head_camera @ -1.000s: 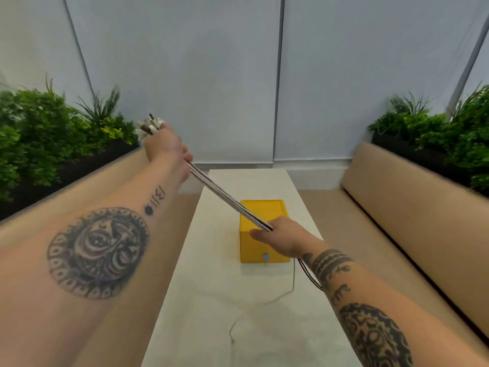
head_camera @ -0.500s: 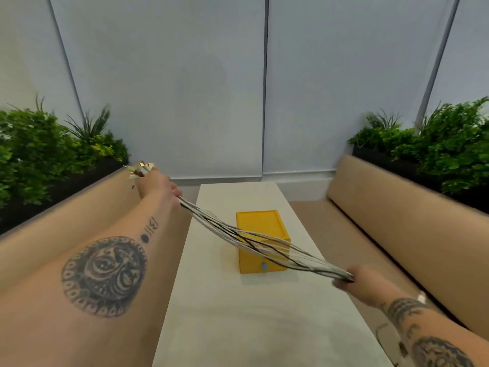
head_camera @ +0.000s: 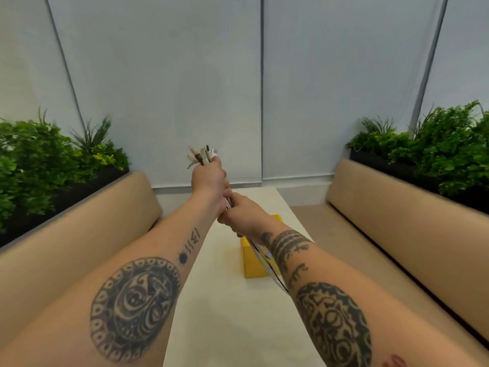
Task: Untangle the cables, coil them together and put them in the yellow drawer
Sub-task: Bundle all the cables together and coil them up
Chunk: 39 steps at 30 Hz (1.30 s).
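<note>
- Whereas half a second ago the cables (head_camera: pixel 203 157) hung in a loose fan between two hands held well apart, they now form one tight bundle. The plug ends stick up above the left hand (head_camera: pixel 209 181), and the rest trails down beside the right forearm.
- The left hand is closed round the bundle just below the plugs, raised above the far end of the table (head_camera: pixel 225 313).
- The right hand (head_camera: pixel 244 217) has come back in from the right and grips the same bundle directly under the left, the two touching.
- That suggests one combing stroke is finished and another is about to start; untangling seems nearly done, and coiling has not begun.
- The yellow drawer (head_camera: pixel 251 263) sits on the table beneath the hands, partly hidden by the right forearm; whether it is open cannot be told.
</note>
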Each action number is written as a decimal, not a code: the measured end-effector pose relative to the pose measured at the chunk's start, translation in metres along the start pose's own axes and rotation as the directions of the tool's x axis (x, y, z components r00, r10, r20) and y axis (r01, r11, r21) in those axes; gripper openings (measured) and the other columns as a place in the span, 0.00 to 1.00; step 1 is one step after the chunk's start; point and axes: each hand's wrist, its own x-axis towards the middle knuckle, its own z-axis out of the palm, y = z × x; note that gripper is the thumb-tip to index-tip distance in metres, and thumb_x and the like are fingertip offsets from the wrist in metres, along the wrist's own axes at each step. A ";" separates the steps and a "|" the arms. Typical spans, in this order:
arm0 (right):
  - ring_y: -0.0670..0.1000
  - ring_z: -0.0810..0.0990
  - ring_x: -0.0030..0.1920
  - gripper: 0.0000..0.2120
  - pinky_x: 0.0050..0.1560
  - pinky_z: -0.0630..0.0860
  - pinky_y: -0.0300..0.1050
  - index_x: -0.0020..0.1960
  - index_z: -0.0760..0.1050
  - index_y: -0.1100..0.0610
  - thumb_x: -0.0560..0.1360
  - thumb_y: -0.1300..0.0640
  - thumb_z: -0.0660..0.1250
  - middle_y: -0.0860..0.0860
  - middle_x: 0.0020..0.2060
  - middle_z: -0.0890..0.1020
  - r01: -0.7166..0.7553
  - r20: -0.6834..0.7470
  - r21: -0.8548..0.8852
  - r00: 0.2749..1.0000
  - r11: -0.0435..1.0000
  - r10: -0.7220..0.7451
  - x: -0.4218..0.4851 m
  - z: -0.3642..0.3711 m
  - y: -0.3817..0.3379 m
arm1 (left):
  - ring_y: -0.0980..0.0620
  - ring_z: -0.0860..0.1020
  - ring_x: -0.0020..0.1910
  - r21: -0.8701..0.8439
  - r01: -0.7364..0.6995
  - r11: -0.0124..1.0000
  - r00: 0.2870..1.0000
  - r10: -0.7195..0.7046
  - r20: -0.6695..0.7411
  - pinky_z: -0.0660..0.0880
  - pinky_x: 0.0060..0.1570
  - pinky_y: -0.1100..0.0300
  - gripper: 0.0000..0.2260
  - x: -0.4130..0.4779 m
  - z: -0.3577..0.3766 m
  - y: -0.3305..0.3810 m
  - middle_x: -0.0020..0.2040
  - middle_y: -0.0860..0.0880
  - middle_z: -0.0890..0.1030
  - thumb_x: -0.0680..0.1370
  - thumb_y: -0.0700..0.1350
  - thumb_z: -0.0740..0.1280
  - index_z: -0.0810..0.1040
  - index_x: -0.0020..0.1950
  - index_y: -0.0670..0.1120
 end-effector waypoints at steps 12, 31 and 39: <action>0.53 0.73 0.35 0.24 0.38 0.70 0.46 0.33 0.69 0.50 0.77 0.33 0.57 0.49 0.32 0.73 -0.209 -0.012 -0.298 0.976 0.931 0.216 -0.053 0.033 0.101 | 0.53 0.61 0.25 -0.021 0.051 0.998 0.946 -0.055 -0.319 0.62 0.24 0.62 0.07 -0.006 -0.056 -0.030 0.31 0.49 0.66 0.82 0.47 0.59 0.72 0.48 0.46; 0.52 0.74 0.38 0.16 0.34 0.67 0.45 0.38 0.73 0.54 0.79 0.46 0.57 0.52 0.38 0.75 -0.060 0.110 -0.741 0.972 0.669 0.209 -0.032 -0.119 0.114 | 0.45 0.72 0.66 0.719 0.147 0.679 0.989 -0.081 -0.126 0.71 0.63 0.46 0.44 -0.025 -0.035 -0.121 0.70 0.48 0.71 0.68 0.76 0.61 0.65 0.74 0.47; 0.54 0.78 0.42 0.13 0.38 0.72 0.45 0.43 0.76 0.54 0.77 0.45 0.62 0.52 0.40 0.78 0.081 0.249 -0.736 0.956 0.672 0.157 -0.027 -0.140 0.114 | 0.54 0.79 0.41 0.832 -0.382 0.402 0.746 -0.397 0.535 0.75 0.41 0.59 0.14 -0.039 0.032 -0.129 0.42 0.56 0.80 0.72 0.44 0.73 0.76 0.56 0.54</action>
